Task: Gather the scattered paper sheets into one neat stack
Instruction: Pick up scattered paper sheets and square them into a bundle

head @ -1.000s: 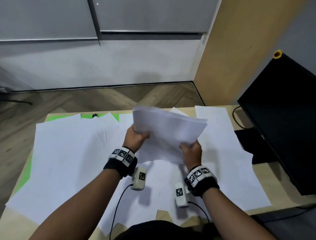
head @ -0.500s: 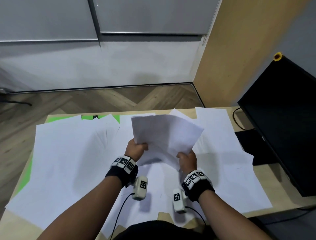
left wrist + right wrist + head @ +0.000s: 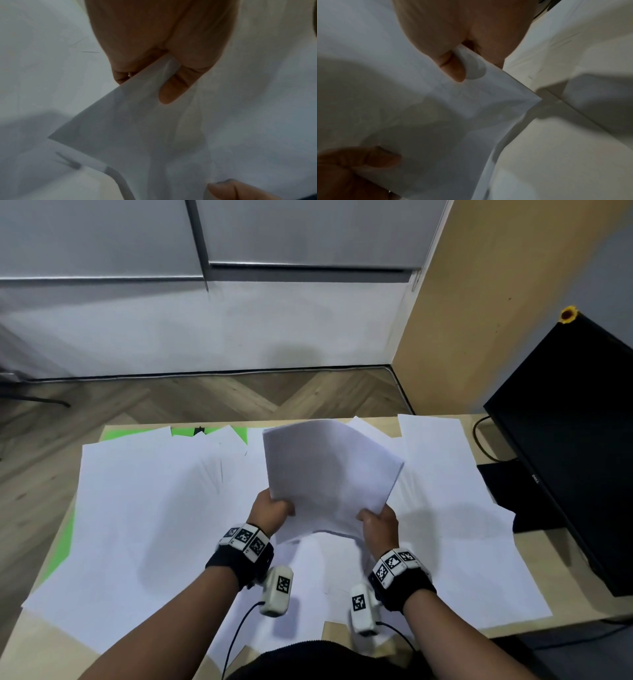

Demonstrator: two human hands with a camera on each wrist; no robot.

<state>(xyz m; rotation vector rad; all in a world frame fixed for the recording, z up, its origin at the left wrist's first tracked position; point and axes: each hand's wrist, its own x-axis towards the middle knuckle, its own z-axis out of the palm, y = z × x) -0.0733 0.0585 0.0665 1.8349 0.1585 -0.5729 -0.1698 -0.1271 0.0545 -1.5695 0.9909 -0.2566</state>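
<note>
**Hands hold a small bundle; most sheets still lie loose**

Both hands grip one thin bundle of white paper sheets (image 3: pixel 330 470), lifted clear of the pale wooden desk (image 3: pixel 41 642) and tilted up toward the far edge. The left hand (image 3: pixel 270 510) pinches the bundle's near left corner, thumb on top and fingers beneath, as the left wrist view shows; the right hand (image 3: pixel 378 523) pinches the near right corner the same way.

Judged from how things lie, the gathering is at an early stage: only a few sheets are in the bundle, though the count cannot be told from here. Loose white sheets (image 3: pixel 147 508) still cover nearly the whole desk, overlapping at odd angles, with a bright green mat (image 3: pixel 68 539) showing at the left and far edges.

Some sheets overhang the near edge and the left edge and could slide off. A black monitor (image 3: pixel 575 446) stands close on the right, with its black base (image 3: pixel 503 484) touching the rightmost sheets, so room is tighter there; the left side is open.
</note>
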